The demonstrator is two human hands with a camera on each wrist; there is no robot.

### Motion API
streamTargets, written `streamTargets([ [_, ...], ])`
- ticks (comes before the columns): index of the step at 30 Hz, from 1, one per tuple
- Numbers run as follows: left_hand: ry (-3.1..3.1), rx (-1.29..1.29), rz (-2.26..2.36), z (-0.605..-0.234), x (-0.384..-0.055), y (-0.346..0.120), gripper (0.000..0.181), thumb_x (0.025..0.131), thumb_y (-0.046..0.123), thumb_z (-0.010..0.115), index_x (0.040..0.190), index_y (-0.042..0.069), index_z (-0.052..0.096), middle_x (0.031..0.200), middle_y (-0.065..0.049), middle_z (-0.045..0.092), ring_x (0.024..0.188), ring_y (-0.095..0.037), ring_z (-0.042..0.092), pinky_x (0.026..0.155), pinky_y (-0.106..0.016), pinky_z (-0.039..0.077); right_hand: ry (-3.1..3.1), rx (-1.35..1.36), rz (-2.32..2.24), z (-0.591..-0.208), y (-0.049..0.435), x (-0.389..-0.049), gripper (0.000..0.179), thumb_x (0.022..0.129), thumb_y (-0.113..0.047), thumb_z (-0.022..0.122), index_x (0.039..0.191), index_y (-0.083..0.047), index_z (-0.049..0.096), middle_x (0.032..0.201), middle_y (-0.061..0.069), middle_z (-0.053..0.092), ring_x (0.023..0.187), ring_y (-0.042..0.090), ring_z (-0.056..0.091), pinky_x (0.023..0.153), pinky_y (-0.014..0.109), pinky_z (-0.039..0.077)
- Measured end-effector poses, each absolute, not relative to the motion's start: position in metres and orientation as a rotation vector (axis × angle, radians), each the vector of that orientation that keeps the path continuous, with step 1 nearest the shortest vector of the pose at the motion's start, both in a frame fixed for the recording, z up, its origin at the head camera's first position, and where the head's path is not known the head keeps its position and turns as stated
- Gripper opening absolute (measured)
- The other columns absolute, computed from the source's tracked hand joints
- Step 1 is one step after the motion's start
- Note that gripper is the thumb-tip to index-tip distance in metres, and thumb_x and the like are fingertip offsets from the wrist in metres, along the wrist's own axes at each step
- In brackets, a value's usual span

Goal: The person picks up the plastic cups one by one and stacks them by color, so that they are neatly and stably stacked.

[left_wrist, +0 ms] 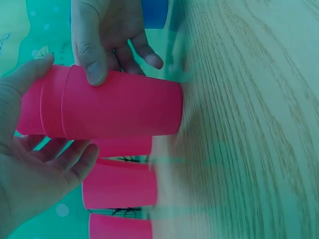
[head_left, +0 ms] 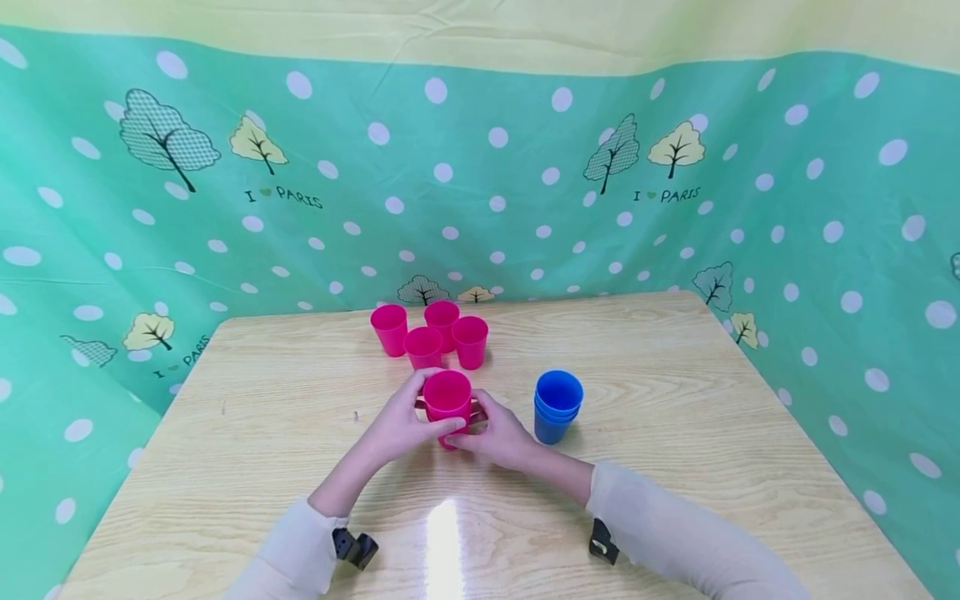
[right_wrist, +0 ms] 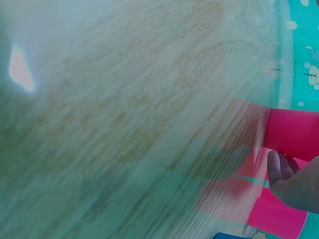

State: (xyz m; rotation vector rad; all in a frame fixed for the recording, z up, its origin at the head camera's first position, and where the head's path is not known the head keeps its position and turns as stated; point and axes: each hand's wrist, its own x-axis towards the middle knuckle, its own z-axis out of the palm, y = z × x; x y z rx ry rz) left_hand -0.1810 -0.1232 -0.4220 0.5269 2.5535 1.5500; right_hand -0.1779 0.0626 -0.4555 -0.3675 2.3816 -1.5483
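A stack of nested pink cups stands upright near the middle of the table. My left hand grips its upper part, thumb on the near side and fingers round the far side. In the left wrist view the stacked pink cups lie sideways across the picture, two rims showing. My right hand is at the stack's right side, its thumb overlapping the cup wall and its other fingers loosely extended beside it. The right wrist view catches only this hand's fingers next to a pink cup.
Several single pink cups stand upright just behind the stack. To the right is a stack of blue cups, close to my right hand. The wooden table ends at a green dotted curtain at the back and sides.
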Motion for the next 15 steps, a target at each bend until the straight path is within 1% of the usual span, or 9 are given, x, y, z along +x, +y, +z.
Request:
streamTargets([
  [7,2.543,0.452,1.524,-0.4231,-0.1807,-0.123,0.068,0.071,0.034,0.081,0.127,0.023,0.045,0.118,0.003,0.057,0.104,-0.019,0.055,0.083,-0.035,0.048,2.376,-0.366,-1.549,-0.4565,0.0632,-0.1775,0.063,0.076,-0.028,0.077,0.13,-0.022,0.045,0.116,0.0,0.059,0.104,0.018,0.056,0.084,0.03,0.053],
  [11,2.537,0.46,1.524,-0.4244,-0.181,-0.1231,0.067,0.071,0.034,0.08,0.127,0.021,0.046,0.118,0.002,0.058,0.103,-0.019,0.055,0.083,-0.035,0.048,2.374,-0.365,-1.553,-0.4574,0.0631,-0.1782,0.064,0.076,-0.028,0.078,0.131,-0.022,0.045,0.116,0.0,0.059,0.104,0.018,0.056,0.083,0.03,0.053],
  [15,2.529,0.461,1.533,-0.425,-0.1816,-0.123,0.065,0.071,0.034,0.08,0.125,0.023,0.046,0.117,0.003,0.058,0.103,-0.019,0.055,0.083,-0.037,0.048,2.367,-0.349,-1.554,-0.4582,0.0633,-0.1788,0.065,0.076,-0.028,0.078,0.131,-0.022,0.044,0.117,0.0,0.059,0.105,0.018,0.056,0.084,0.031,0.053],
])
